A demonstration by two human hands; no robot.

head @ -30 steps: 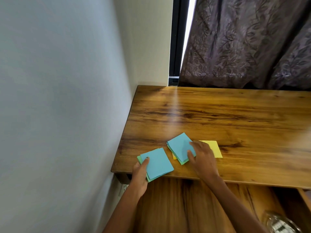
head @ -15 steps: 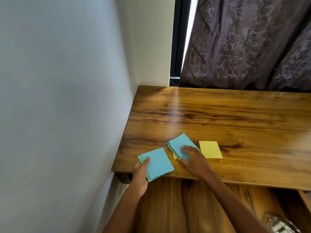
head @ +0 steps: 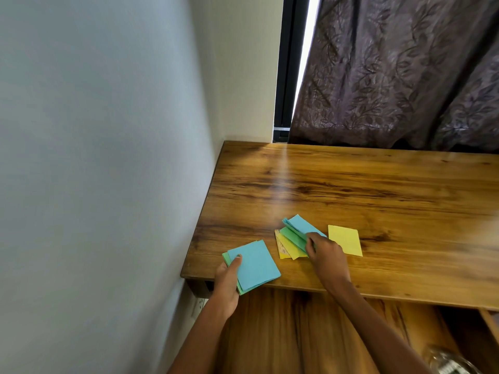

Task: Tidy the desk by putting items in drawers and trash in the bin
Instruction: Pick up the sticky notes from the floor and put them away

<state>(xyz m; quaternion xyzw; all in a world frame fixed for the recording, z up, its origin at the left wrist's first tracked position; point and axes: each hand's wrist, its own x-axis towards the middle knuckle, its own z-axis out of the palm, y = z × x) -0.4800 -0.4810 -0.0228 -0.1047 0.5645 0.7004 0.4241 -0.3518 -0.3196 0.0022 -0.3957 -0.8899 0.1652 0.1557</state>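
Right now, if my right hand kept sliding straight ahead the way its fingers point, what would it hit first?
Your right hand already grips the fanned paper pile, so it meets that at once. Past it lies bare desk up to the curtain, though depth is hard to judge.

Left hand point(head: 226, 279): we see thumb on top of blue-green stack point(head: 252, 265); fingers tucked beneath stack, out of our sight. Stack's near edge past desk point(head: 351, 190) edge; underside unseen.

Right hand point(head: 325, 255): fingertips buried in fanned papers point(head: 293, 238); sheet count under fingers we cannot tell. Print on lowest yellow sheet, left of fingertips, too small to read.

Yellow sheet point(head: 345, 240), just right of right fingers: near-left corner covered by knuckles.

Clear object point(head: 453, 361) at bottom right: cut by frame edge, blurred; we cannot identify it.

Desk right side cut off.
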